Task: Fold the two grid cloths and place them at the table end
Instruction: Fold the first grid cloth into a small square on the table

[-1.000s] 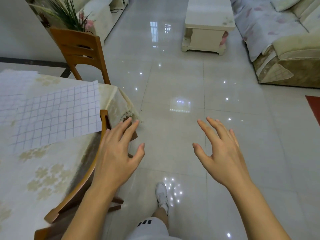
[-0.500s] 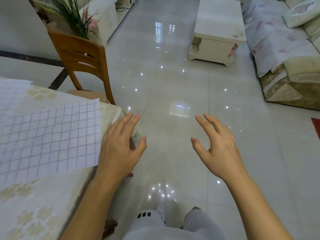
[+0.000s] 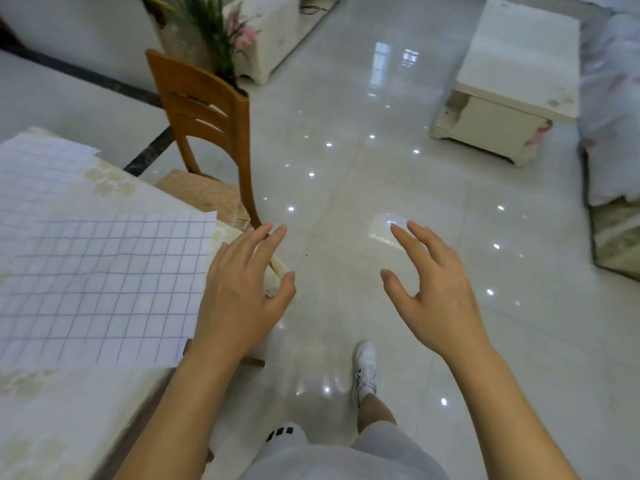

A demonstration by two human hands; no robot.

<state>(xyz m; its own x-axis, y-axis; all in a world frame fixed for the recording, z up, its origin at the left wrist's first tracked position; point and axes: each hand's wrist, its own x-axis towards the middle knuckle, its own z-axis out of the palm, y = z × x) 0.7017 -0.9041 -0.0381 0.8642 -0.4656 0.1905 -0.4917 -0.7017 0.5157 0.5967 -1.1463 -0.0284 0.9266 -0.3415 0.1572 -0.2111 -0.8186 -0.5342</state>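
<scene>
**Head view: approach to the first grid cloth, nothing grasped**

Head camera shows me standing at the corner of the desk (image 3: pixel 69 427), both hands raised in front of me and empty. My left hand (image 3: pixel 239 292) hangs over the desk corner with fingers spread and relaxed, just beside the right edge of the near grid cloth (image 3: pixel 100 285); I cannot tell whether it touches that edge. My right hand (image 3: pixel 436 289) is out over the floor (image 3: pixel 346 168), well to the right of the desk, fingers loosely arched, holding nothing.

Cloth positions, relative to the desk corner: the near grid cloth lies flat and unfolded just left of it. The second grid cloth (image 3: pixel 38 174) lies farther along the desk, toward the far edge, also flat; its left part runs out of view. A wooden chair (image 3: pixel 204 123) stands past the desk's far edge.

Step in hand, as I judge it: reaching in, before any fold. Neither cloth is folded, so the task is at its start.

Next move calls for: turning toward the desk, bringing the right hand across to it, pinching two corners of the near cloth, and laying them over the opposite edge with the grid lines aligned. The cloth looks thin and may slide on the smooth desk cover.
</scene>
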